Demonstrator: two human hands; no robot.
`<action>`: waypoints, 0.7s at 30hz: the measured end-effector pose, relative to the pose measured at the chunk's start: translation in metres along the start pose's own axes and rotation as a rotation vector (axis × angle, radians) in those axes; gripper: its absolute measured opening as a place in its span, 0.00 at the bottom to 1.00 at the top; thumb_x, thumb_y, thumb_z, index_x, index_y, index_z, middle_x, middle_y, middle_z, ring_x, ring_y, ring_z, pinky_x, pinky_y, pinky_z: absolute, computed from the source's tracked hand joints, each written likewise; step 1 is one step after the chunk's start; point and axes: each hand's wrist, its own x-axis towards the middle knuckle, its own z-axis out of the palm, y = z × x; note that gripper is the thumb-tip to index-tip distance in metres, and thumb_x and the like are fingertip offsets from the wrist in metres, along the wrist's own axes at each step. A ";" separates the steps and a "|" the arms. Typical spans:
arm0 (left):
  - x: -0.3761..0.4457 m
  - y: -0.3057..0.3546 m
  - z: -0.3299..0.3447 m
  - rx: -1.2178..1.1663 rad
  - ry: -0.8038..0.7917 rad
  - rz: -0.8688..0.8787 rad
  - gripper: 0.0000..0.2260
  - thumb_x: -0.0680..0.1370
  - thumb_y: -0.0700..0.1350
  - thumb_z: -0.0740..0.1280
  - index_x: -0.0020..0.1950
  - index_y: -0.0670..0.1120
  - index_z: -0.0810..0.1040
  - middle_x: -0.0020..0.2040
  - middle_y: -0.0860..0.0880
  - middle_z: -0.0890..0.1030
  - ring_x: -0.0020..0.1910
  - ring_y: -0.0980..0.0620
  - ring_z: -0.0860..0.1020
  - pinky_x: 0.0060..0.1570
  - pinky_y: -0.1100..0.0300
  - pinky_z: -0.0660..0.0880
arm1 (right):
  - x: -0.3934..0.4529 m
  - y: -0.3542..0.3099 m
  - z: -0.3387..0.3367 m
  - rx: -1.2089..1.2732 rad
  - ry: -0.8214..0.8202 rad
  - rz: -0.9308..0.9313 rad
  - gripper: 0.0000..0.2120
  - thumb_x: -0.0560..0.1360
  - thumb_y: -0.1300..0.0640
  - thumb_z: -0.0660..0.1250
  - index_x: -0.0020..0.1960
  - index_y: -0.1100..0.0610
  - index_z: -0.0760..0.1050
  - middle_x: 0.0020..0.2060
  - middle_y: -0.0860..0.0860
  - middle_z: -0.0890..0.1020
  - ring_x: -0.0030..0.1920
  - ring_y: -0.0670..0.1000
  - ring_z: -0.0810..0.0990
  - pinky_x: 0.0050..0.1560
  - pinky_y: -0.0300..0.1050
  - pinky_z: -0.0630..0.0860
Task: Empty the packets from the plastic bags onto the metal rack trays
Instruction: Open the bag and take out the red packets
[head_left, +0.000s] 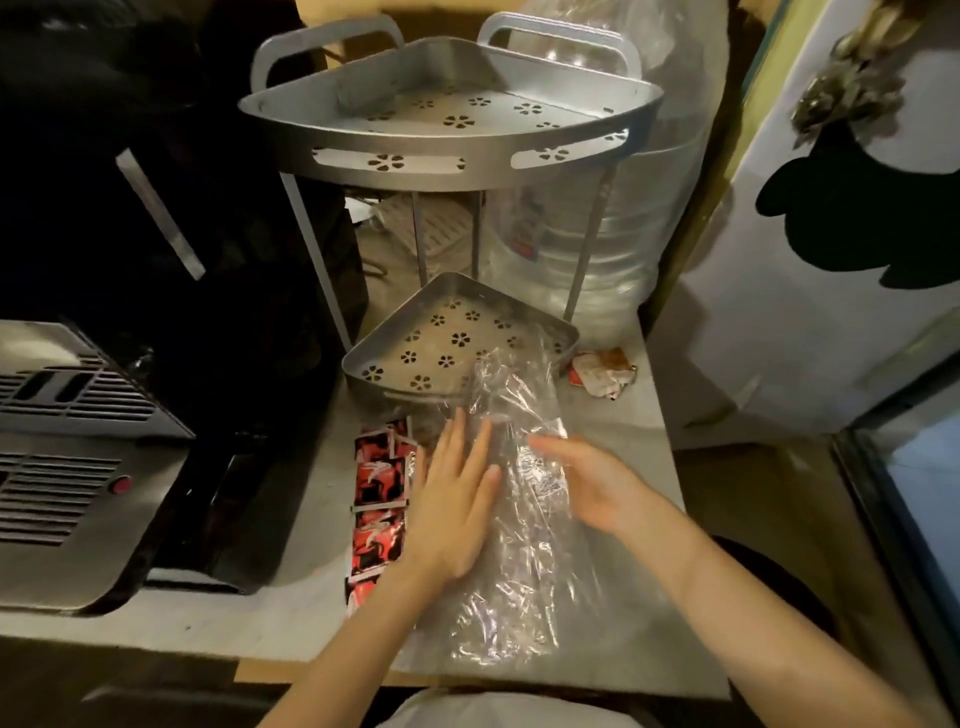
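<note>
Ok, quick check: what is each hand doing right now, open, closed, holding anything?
Left hand: open, palm down flat on the clear plastic bag, gripping nothing.
Right hand: open, fingers extended at the bag's edge, holding nothing.

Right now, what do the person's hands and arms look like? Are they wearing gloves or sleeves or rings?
Both are bare. The left hand and the right hand have no gloves, and I see no rings, watch or bracelet on either. The forearms are uncovered all the way down to the bottom edge of the picture, so no sleeves show. The fingernails look short and plain, though the picture is a little blurry.
</note>
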 end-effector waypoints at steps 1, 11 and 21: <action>0.001 0.000 0.005 0.036 -0.022 0.001 0.28 0.73 0.63 0.33 0.74 0.59 0.39 0.74 0.55 0.34 0.73 0.58 0.34 0.69 0.56 0.31 | 0.000 0.002 -0.008 -0.010 0.013 -0.003 0.13 0.70 0.61 0.70 0.55 0.59 0.77 0.43 0.52 0.81 0.43 0.51 0.79 0.45 0.46 0.77; -0.003 -0.007 0.029 0.310 -0.108 0.085 0.27 0.77 0.61 0.33 0.74 0.54 0.38 0.75 0.49 0.33 0.73 0.53 0.31 0.70 0.50 0.31 | -0.001 0.015 -0.071 -0.420 0.258 -0.091 0.16 0.67 0.54 0.74 0.53 0.57 0.78 0.48 0.54 0.84 0.49 0.52 0.82 0.52 0.51 0.79; -0.005 -0.003 0.034 0.383 -0.179 0.101 0.26 0.77 0.61 0.34 0.74 0.54 0.38 0.74 0.49 0.33 0.71 0.49 0.29 0.69 0.49 0.31 | -0.001 0.027 -0.069 -1.090 0.543 -0.246 0.21 0.66 0.51 0.73 0.53 0.59 0.70 0.41 0.51 0.80 0.39 0.52 0.79 0.35 0.46 0.74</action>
